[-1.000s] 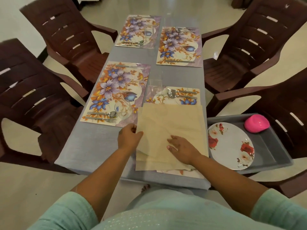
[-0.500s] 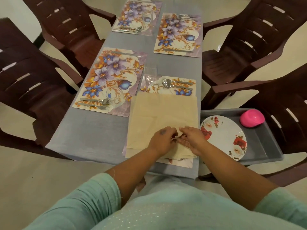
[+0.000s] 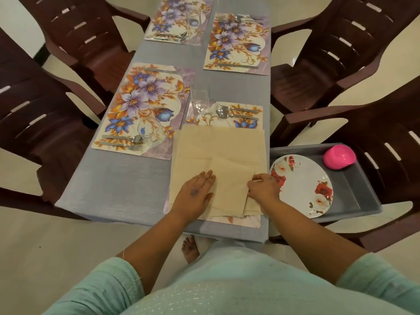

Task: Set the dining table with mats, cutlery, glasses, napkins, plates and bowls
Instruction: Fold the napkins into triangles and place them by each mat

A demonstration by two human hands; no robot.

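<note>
A stack of beige napkins (image 3: 218, 151) lies over the near right floral mat (image 3: 241, 221). A smaller folded napkin (image 3: 229, 185) sits on top of the stack. My left hand (image 3: 195, 194) rests flat on the stack, fingers straight, touching the folded napkin's left edge. My right hand (image 3: 263, 187) pinches the folded napkin's right edge. Beyond the stack stand a clear glass (image 3: 200, 103) and a fork and spoons (image 3: 234, 112). The near left mat (image 3: 145, 105) carries cutlery (image 3: 127, 142) and a glass (image 3: 147, 130).
A grey tray (image 3: 354, 189) on the chair to my right holds a rose-patterned plate (image 3: 302, 185) and an overturned pink bowl (image 3: 339, 156). Two more set mats (image 3: 236, 42) lie at the far end. Dark brown chairs (image 3: 56, 92) flank the grey table (image 3: 120, 183).
My hands, joined at the stack's near edge half a second ago, have parted. A folded napkin now lies flat between them, the left hand flat beside it and the right pinching its edge.
</note>
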